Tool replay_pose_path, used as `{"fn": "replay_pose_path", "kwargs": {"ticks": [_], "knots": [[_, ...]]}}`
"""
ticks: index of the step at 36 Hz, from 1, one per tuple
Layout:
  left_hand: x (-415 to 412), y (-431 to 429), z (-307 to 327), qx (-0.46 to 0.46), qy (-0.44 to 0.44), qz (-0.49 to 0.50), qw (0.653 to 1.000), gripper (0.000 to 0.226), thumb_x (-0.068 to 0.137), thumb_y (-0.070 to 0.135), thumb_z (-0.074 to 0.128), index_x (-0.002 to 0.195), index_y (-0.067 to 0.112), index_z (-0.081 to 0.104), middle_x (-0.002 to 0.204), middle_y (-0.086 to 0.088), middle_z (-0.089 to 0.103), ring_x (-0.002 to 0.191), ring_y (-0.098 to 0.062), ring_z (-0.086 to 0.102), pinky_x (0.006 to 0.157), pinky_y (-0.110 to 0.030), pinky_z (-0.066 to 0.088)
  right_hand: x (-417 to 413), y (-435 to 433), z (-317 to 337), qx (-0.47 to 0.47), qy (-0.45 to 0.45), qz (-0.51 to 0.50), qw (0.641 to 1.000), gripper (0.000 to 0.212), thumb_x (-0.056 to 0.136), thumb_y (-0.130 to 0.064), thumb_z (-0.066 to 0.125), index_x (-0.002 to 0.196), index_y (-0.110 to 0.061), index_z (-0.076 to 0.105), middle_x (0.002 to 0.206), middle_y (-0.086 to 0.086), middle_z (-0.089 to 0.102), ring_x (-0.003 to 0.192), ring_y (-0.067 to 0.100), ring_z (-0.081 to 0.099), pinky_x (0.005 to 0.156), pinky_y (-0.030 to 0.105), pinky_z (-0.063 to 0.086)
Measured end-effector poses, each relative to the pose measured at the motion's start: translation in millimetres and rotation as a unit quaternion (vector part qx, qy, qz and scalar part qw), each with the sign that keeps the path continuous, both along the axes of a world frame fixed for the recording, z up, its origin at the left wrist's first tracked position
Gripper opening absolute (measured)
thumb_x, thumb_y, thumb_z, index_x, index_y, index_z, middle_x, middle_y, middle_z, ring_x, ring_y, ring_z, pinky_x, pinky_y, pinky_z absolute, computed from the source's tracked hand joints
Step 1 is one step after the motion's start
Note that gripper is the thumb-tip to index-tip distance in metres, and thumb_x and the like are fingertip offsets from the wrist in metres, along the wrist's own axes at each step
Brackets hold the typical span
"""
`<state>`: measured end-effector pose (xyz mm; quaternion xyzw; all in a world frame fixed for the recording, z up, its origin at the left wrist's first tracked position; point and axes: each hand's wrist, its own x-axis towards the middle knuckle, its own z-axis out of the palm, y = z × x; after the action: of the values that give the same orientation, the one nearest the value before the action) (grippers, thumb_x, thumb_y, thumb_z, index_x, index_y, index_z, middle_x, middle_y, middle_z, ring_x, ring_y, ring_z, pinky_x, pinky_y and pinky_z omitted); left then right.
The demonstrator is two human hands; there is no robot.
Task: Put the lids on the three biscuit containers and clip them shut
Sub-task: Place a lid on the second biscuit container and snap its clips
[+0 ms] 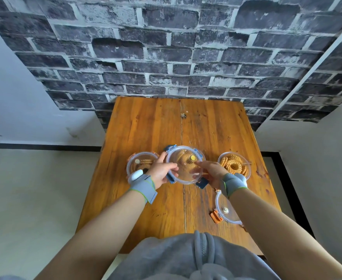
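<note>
Both forearms stretched forward, bare, grey straps at the wrists | left hand (162,171) palm inward, fingers curled, thumb up, pinching closed | right hand (210,170) mirrored opposite, fingers pointing left, curled in | hands near, not touching

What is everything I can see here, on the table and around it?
Biscuit containers: three, clear, in a row mid-table; left one lidded, middle one under the held lid, right one open.
Blue-clipped lid: one, clear, held over the middle container.
Orange-clipped lid: one, clear, lying flat on the table nearer the person, right side.
Table: one, orange-brown wood.
Brick-pattern wall: grey, behind the table.
Left hand: grips the lid's left edge, grey wristband.
Right hand: grips the lid's right edge, grey wristband.
</note>
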<state>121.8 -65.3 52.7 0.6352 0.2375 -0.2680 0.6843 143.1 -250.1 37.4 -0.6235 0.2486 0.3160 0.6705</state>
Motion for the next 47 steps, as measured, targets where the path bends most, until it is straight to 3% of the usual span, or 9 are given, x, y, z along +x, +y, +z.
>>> {"fn": "replay_pose_path", "kwargs": {"ticks": [5, 9, 11, 17, 24, 32, 43, 45, 47], "knots": [[14, -9, -6, 0.107, -0.005, -0.038, 0.994, 0.078, 0.087, 0.005, 0.056, 0.149, 0.033, 0.017, 0.122, -0.015, 0.061, 0.076, -0.024, 0.07, 0.057, -0.032, 0.055, 13, -2, -5, -0.086, -0.064, 0.053, 0.993, 0.047, 0.088, -0.004, 0.056, 0.13, -0.015, 0.041, 0.106, 0.027, 0.065, 0.08, 0.039, 0.065, 0.069, 0.053, 0.056], [25, -24, -7, 0.198, -0.04, -0.087, 0.976, 0.069, 0.088, 0.004, 0.054, 0.148, 0.022, 0.026, 0.144, -0.011, 0.045, 0.123, -0.036, 0.052, 0.083, -0.039, 0.051, 21, 2, -1, -0.225, -0.087, 0.112, 0.964, 0.057, 0.084, -0.001, 0.058, 0.137, -0.014, 0.041, 0.091, 0.015, 0.057, 0.06, 0.023, 0.054, 0.051, 0.027, 0.047], [32, -29, -10, 0.234, -0.063, -0.097, 0.965, 0.068, 0.087, 0.005, 0.056, 0.148, 0.02, 0.028, 0.143, -0.012, 0.047, 0.124, -0.032, 0.051, 0.097, -0.036, 0.045, 28, -1, -9, -0.264, -0.097, 0.101, 0.954, 0.053, 0.085, -0.008, 0.06, 0.135, -0.01, 0.042, 0.093, 0.014, 0.059, 0.064, 0.021, 0.055, 0.054, 0.026, 0.047], [46, -36, -17, 0.281, -0.082, -0.122, 0.948, 0.065, 0.091, 0.002, 0.052, 0.148, 0.021, 0.027, 0.143, -0.018, 0.04, 0.122, -0.034, 0.05, 0.093, -0.031, 0.042, 42, -4, -19, -0.302, -0.094, 0.139, 0.938, 0.066, 0.087, -0.025, 0.061, 0.144, -0.014, 0.028, 0.134, 0.015, 0.052, 0.113, 0.035, 0.058, 0.092, 0.037, 0.048], [57, -35, -33, 0.321, -0.048, -0.137, 0.936, 0.062, 0.091, 0.014, 0.056, 0.145, 0.029, 0.029, 0.132, -0.018, 0.042, 0.111, -0.039, 0.054, 0.087, -0.035, 0.044, 58, -2, -30, -0.358, -0.037, 0.172, 0.917, 0.059, 0.087, -0.029, 0.058, 0.138, -0.009, 0.035, 0.121, 0.018, 0.06, 0.091, 0.031, 0.058, 0.073, 0.031, 0.046], [59, -31, -39, 0.317, -0.046, -0.143, 0.937, 0.062, 0.09, 0.013, 0.058, 0.143, 0.031, 0.031, 0.124, -0.02, 0.052, 0.106, -0.036, 0.057, 0.077, -0.031, 0.039, 65, -10, -37, -0.315, 0.018, 0.164, 0.935, 0.037, 0.086, -0.04, 0.06, 0.066, -0.011, 0.052, 0.056, 0.006, 0.054, 0.043, 0.019, 0.054, 0.045, 0.027, 0.049], [59, -28, -38, 0.292, 0.005, -0.139, 0.946, 0.066, 0.092, 0.017, 0.057, 0.149, 0.013, 0.023, 0.142, -0.015, 0.047, 0.133, -0.032, 0.043, 0.109, -0.039, 0.033, 58, -14, -45, -0.246, -0.017, 0.111, 0.963, 0.017, 0.091, -0.019, 0.058, 0.081, -0.008, 0.05, 0.06, 0.006, 0.043, 0.044, 0.014, 0.041, 0.042, 0.025, 0.04], [60, -28, -39, 0.301, 0.009, -0.151, 0.942, 0.034, 0.093, 0.019, 0.055, 0.126, 0.01, 0.052, 0.114, -0.009, 0.063, 0.118, -0.03, 0.053, 0.1, -0.037, 0.04, 58, -15, -47, -0.215, -0.008, 0.087, 0.973, 0.012, 0.09, -0.014, 0.058, 0.082, -0.007, 0.053, 0.06, 0.006, 0.043, 0.045, 0.015, 0.041, 0.046, 0.025, 0.037], [60, -26, -39, 0.3, -0.004, -0.155, 0.941, 0.012, 0.092, 0.019, 0.056, 0.081, 0.015, 0.055, 0.077, 0.0, 0.056, 0.093, -0.024, 0.054, 0.081, -0.032, 0.043, 59, -15, -47, -0.198, -0.003, 0.056, 0.979, 0.005, 0.088, -0.007, 0.058, 0.091, -0.007, 0.054, 0.061, 0.006, 0.044, 0.045, 0.016, 0.041, 0.047, 0.025, 0.035]]}}
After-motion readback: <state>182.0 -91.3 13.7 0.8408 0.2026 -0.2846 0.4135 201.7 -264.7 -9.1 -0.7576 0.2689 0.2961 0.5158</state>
